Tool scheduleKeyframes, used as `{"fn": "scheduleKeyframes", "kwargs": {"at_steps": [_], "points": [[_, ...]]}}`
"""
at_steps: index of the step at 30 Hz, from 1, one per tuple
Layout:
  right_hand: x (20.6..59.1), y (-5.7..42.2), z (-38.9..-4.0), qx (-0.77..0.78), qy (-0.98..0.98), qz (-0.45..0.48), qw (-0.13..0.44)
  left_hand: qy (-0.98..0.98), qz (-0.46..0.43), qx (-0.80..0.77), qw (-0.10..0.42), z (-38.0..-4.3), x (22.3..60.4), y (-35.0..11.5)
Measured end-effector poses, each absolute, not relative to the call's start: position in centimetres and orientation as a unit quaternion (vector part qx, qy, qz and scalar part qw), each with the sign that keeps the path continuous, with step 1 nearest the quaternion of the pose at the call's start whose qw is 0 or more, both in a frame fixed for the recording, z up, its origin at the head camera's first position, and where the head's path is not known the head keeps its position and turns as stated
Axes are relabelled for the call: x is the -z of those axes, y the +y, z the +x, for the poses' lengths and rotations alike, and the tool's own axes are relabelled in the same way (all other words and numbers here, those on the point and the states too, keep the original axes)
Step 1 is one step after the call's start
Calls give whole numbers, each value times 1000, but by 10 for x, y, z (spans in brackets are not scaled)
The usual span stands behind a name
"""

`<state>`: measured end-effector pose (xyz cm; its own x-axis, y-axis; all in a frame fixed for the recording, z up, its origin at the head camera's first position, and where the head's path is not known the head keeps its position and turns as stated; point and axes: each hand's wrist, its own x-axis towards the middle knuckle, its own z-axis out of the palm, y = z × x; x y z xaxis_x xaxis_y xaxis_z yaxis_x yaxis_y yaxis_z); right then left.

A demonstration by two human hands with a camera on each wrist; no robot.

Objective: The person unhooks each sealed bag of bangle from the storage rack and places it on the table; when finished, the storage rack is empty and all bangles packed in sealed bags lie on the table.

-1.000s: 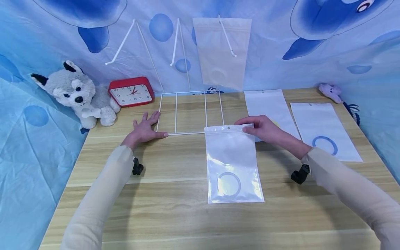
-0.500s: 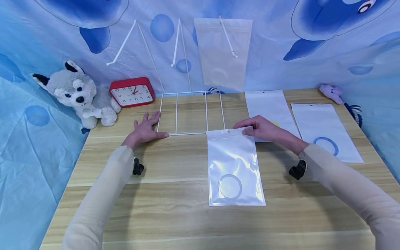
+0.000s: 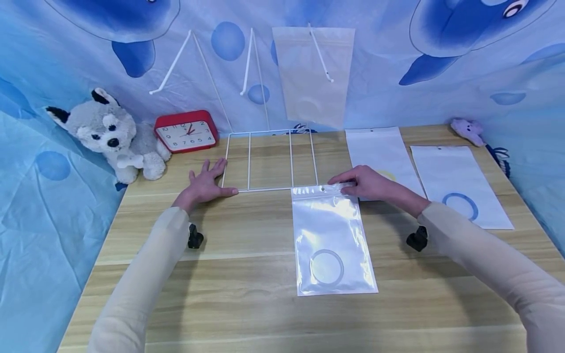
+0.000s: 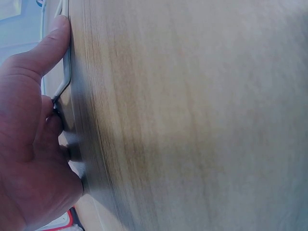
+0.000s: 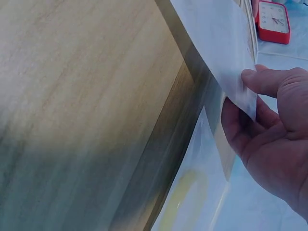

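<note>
My right hand (image 3: 364, 182) pinches the top right corner of a white zip bag (image 3: 328, 220) with a pale ring showing through its lower half. In the right wrist view the thumb lies on the bag's face and the fingers are behind it. My left hand (image 3: 205, 184) rests with spread fingers at the near left corner of a white wire rack (image 3: 269, 189), its thumb along the front wire. The left wrist view shows that thumb (image 4: 55, 41) against the wire. Another zip bag (image 3: 315, 78) hangs from the rack's right hook, overlapping the blue cloth behind.
Two more white bags lie at the right: one with a yellow ring (image 3: 387, 175), partly behind my right hand, and one with a blue ring (image 3: 460, 205). A red clock (image 3: 186, 131) and a plush husky (image 3: 110, 132) stand back left. A purple toy (image 3: 468, 130) sits back right.
The held bag has come slightly toward me and its top edge has dropped a little, my right hand moving with it. My left hand and the rack have stayed in place.
</note>
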<state>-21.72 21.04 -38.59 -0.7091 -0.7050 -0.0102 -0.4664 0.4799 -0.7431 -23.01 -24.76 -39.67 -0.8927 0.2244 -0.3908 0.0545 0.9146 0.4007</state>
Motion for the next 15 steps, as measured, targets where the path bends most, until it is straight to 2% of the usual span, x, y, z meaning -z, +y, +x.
{"fn": "scheduleKeyframes", "kwargs": {"at_steps": [15], "points": [[383, 200, -222, 288, 865, -380, 157, 954, 75, -190, 219, -230, 398, -248]]}}
